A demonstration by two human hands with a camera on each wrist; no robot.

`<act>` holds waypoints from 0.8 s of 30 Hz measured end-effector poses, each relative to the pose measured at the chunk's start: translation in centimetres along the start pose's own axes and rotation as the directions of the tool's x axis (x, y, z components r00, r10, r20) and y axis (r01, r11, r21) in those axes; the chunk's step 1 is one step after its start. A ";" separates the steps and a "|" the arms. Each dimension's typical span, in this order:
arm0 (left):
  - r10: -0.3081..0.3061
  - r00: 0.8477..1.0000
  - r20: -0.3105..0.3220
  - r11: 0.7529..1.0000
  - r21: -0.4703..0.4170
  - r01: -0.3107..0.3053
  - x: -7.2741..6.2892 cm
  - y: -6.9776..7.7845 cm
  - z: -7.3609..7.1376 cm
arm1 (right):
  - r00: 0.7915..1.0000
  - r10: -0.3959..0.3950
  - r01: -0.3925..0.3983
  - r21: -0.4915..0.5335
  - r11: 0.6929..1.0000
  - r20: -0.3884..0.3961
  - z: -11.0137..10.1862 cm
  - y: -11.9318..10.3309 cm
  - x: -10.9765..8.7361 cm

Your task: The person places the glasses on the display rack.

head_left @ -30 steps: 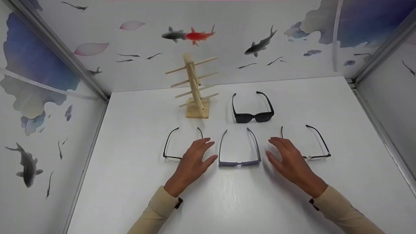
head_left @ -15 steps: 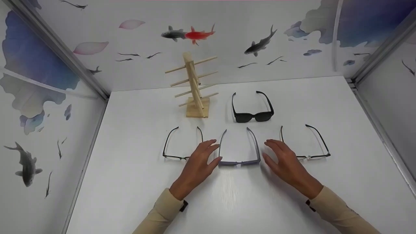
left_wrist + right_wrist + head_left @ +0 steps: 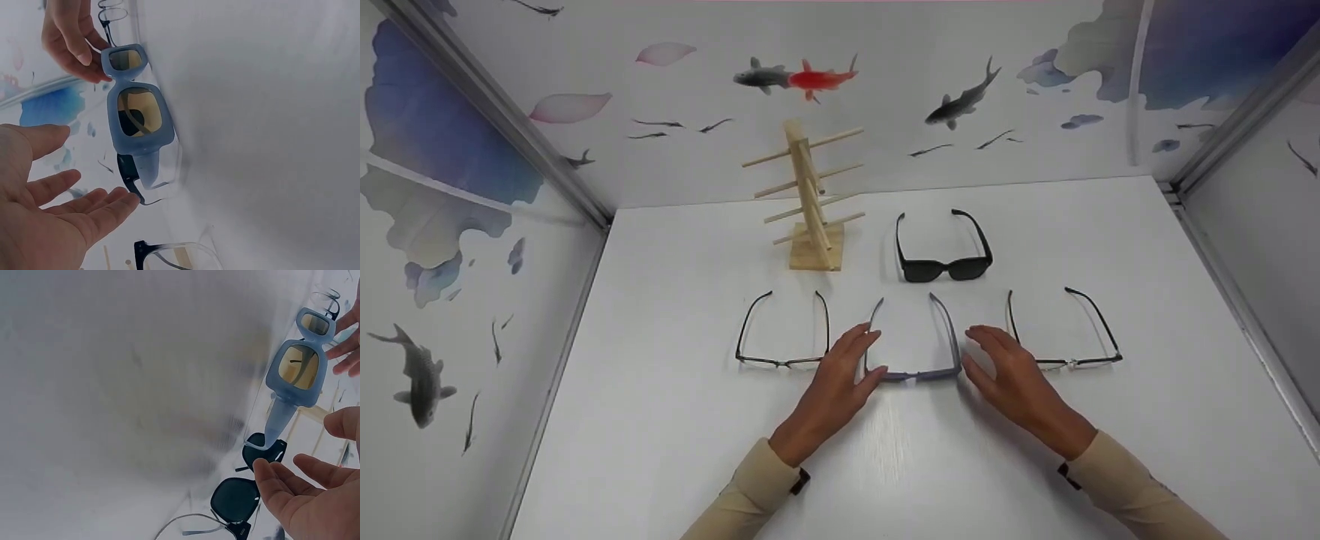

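Observation:
Sunglasses with a blue-grey frame (image 3: 919,376) rest on the white table, temples unfolded and pointing away, between my two hands. My left hand (image 3: 840,386) is at their left side, fingers extended and thumb apart; its fingertips overlap the left temple in the head view. On the other side my right hand (image 3: 1020,382) is spread likewise, thumb tip right at the right hinge corner. In the left wrist view the blue frame (image 3: 140,146) shows tinted lenses, with the left palm (image 3: 56,219) turned toward it. Neither hand's fingers are curled round the sunglasses.
Thin-framed eyeglasses (image 3: 785,364) lie left of my left hand, and another pair (image 3: 1099,360) lies right of my right hand. Black sunglasses (image 3: 947,271) sit farther back. A wooden peg stand (image 3: 805,191) rises near the printed back wall (image 3: 885,165).
My left hand has moved right, off the left eyeglasses and up to the blue-grey sunglasses. My right hand has shifted slightly left toward them. The glasses have stayed in place.

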State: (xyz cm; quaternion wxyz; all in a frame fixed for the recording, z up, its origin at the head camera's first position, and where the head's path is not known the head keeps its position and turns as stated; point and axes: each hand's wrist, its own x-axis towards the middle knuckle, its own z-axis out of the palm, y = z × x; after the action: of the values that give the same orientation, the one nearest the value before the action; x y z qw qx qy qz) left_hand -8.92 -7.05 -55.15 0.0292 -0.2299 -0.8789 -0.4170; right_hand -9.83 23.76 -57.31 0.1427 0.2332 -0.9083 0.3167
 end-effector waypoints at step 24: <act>-0.165 0.985 -0.044 0.983 -0.086 0.160 -0.2 -1.0 2.2 | 0.958 0.251 -0.274 0.176 0.945 0.141 0.9 0.0 0.3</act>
State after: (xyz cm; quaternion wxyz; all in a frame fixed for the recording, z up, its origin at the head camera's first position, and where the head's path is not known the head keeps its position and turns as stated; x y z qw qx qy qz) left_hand -8.84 -6.02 -57.31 0.0082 -0.1477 -0.8758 -0.4595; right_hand -10.13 23.06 -57.85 0.0225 0.1409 -0.9028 0.4056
